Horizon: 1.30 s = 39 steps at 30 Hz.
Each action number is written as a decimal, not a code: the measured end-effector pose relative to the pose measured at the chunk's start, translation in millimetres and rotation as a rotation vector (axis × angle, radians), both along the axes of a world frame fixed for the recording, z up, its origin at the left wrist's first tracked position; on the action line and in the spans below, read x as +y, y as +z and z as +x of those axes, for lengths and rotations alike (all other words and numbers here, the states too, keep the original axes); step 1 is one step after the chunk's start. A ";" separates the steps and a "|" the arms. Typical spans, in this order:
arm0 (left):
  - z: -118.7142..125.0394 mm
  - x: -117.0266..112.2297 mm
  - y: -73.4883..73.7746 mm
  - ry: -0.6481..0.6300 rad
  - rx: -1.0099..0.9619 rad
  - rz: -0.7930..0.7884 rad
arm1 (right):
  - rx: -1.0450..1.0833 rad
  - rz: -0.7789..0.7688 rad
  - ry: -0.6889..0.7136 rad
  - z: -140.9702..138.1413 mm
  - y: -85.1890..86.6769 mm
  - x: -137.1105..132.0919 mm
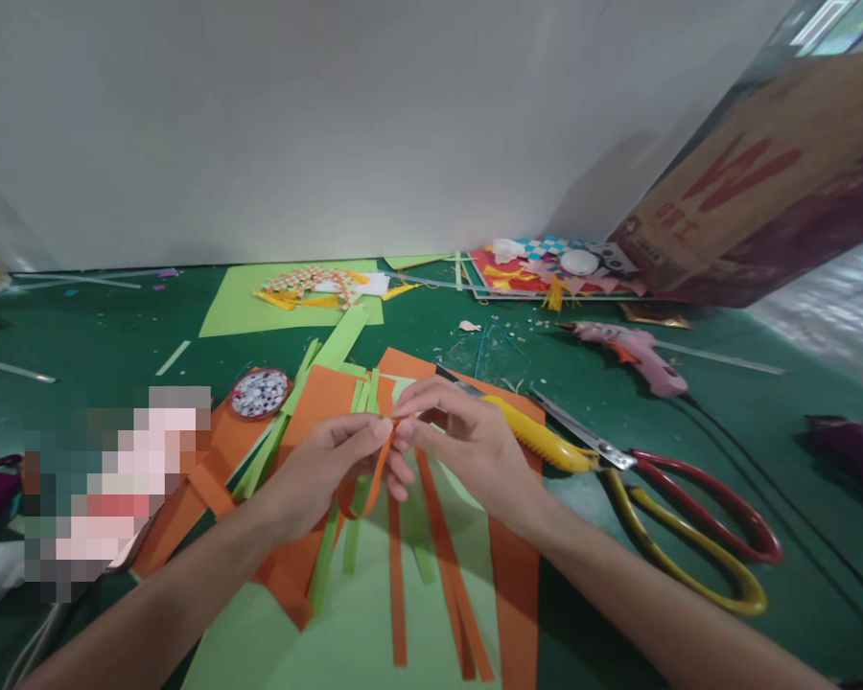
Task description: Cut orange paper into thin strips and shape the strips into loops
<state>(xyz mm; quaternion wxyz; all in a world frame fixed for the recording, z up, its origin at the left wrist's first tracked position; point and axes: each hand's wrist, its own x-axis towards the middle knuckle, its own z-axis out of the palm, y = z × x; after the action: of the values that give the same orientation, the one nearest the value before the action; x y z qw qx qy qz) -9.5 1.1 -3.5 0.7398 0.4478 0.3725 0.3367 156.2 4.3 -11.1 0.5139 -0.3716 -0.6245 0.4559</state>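
Note:
Between both sets of fingertips is a narrow orange paper strip, bent into a loop that hangs down. My left hand pinches it from the left. From the right, my right hand pinches the same strip, thumb and index finger nearly touching the left ones. Below lies a light green paper sheet with loose orange strips and green strips on it. Orange paper lies under the sheet. A yellow-handled cutter rests just beyond my right hand.
Scissors with red and yellow handles lie at right, near a pink glue gun and its cord. A round container of googly eyes sits at left. A woven paper piece, a craft pile and a paper bag stand behind.

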 end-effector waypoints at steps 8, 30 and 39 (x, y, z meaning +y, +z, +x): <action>-1.2 1.3 -2.4 0.020 -0.052 -0.058 | -0.209 0.217 -0.114 0.7 3.7 -4.5; -3.8 2.5 -5.0 -0.061 -0.106 -0.162 | 0.016 -0.050 0.050 2.1 2.1 0.9; -4.8 2.8 -6.2 -0.095 -0.076 -0.177 | 0.050 -0.069 0.072 2.8 1.8 0.0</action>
<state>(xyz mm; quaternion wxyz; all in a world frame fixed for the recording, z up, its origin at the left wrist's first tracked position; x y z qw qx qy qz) -14.3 3.9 -9.7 0.8052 0.3848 0.3506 0.2841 159.0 4.3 -9.3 0.4995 -0.3552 -0.6083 0.5043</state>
